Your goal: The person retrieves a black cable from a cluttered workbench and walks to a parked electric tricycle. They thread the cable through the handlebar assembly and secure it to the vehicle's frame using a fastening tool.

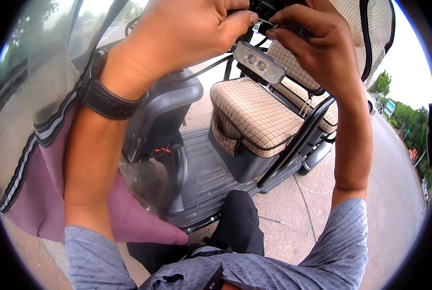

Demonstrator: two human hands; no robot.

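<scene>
Both my arms are raised toward the top of the view. My left hand (196, 31) pinches one end of a thin pale strip (264, 21) between thumb and fingers. From the other side, my right hand (317, 36) has thumb and forefinger closed on the same strip. Whether it is a wire or a cable tie is too small to tell. Just below hangs a rectangular lamp (259, 63) with two round lights behind a clear cover. A dark fitting (266, 8) behind my fingers is partly hidden.
An electric three-wheeler has a checked padded seat (257, 113), a grey ribbed floor (204, 159) and a grey front column (167, 104). A clear rain curtain with purple cloth (134, 212) hangs at left. Loose thin rods (279, 222) lie on the pavement; a road runs along the right.
</scene>
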